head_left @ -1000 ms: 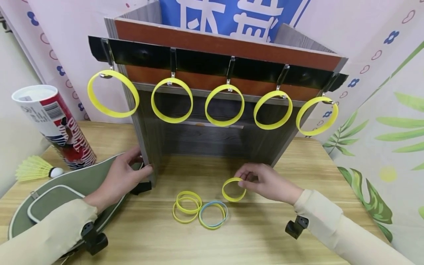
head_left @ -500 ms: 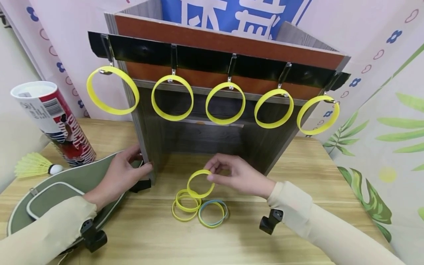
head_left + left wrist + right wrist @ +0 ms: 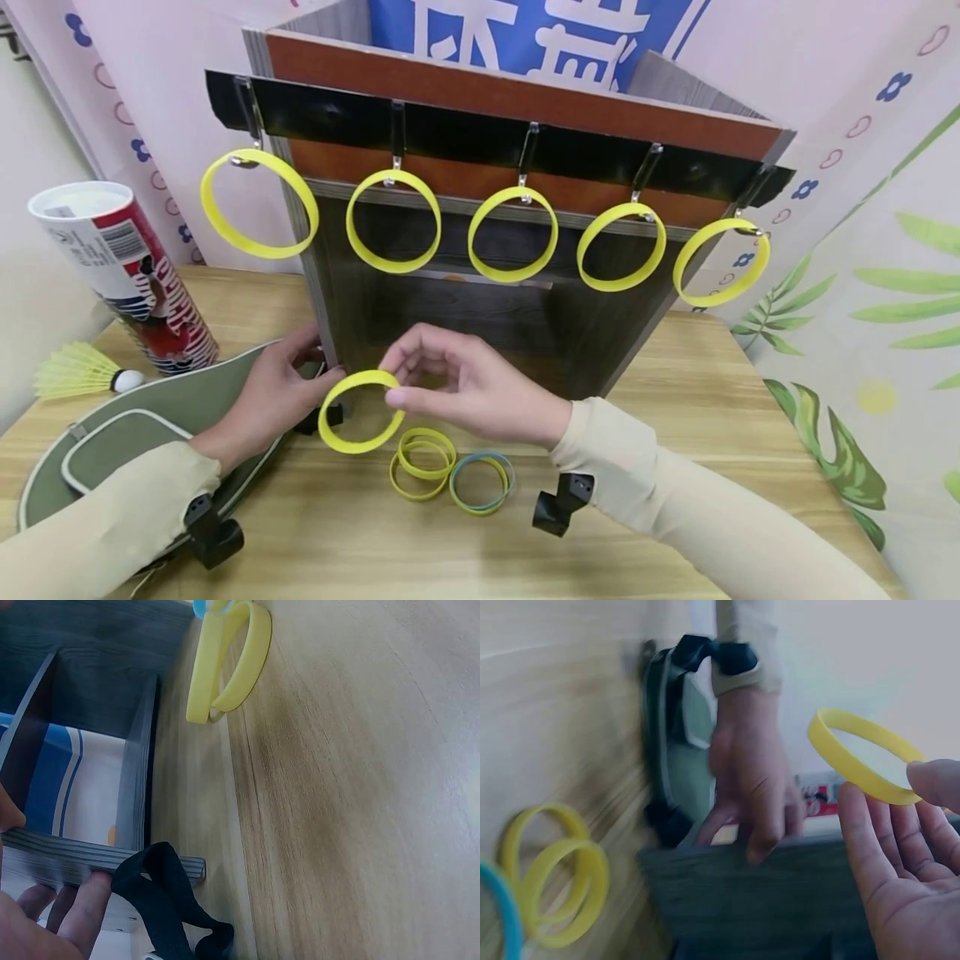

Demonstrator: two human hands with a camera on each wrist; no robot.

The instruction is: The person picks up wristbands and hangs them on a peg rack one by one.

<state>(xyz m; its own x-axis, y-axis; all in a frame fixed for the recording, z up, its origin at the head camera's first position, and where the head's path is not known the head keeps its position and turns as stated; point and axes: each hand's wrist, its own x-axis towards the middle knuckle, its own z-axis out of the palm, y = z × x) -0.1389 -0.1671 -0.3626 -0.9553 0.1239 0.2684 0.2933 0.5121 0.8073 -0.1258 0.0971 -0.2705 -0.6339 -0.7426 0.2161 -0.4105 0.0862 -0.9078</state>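
Note:
My right hand (image 3: 472,383) pinches a yellow wristband (image 3: 847,761) between thumb and fingers. In the head view the band hangs above the table, just right of my left hand (image 3: 273,392). My left hand grips the lower left side panel (image 3: 67,850) of a grey wooden stand, thumb inside and fingers behind. Across the stand's front runs a black rail (image 3: 465,135) whose several hooks each carry a yellow wristband (image 3: 258,248). On the table in front lie several loose bands: yellow ones (image 3: 424,477) overlapping at left, and a blue one (image 3: 504,907) overlapping a yellow one at right.
At left a green racket bag (image 3: 202,400) lies beside the stand, its black strap (image 3: 161,900) by the panel's foot. A yellow shuttlecock (image 3: 75,371) and a tall red-and-white tube (image 3: 142,275) are behind it. Wooden table (image 3: 420,558) extends in front.
My right hand has carried the yellow wristband leftward, from right of the loose bands past them to beside my left hand. The left hand keeps its grip on the panel.

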